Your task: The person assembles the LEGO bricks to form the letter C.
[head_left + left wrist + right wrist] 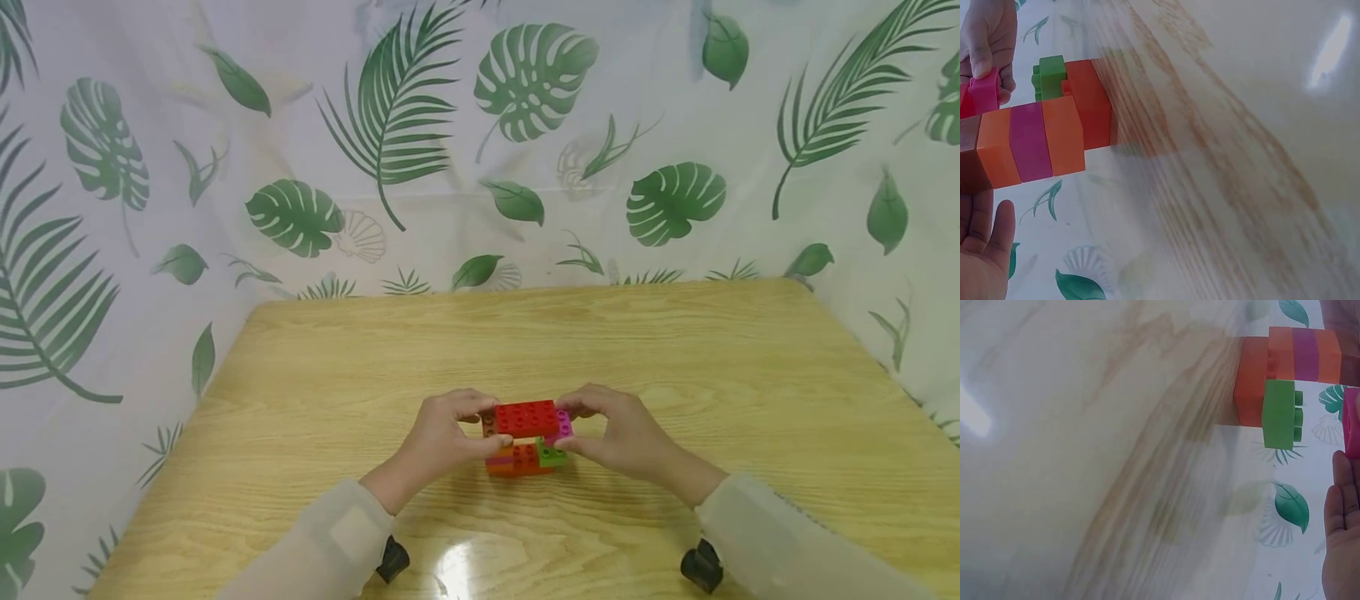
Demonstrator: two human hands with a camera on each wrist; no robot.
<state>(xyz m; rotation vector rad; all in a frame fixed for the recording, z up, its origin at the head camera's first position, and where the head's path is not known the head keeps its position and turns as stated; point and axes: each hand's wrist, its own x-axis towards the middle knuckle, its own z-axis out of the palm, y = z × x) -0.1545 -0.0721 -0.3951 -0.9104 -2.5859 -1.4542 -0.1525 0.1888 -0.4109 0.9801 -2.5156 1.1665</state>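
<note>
A small structure of toy building bricks stands on the table between my hands. Its orange-red base brick [525, 461] lies lowest. On the left rises a column of orange and purple bricks [1030, 140] topped by a brown brick [489, 424]. A green brick [1279, 414] sits on the base's right end. A studded red brick [525, 419] spans the upper level, with a gap under it. My left hand [456, 429] grips the brown brick's end, thumb in front, fingers behind. My right hand [615, 433] pinches a pink brick [564, 423] at the red brick's right end.
The wood-grain table [337, 358] reaches back to a white curtain [450, 242] printed with green leaves. Light glares off the tabletop near its front. Black devices [392, 559] are at both wrists, below the pale sleeves [330, 533].
</note>
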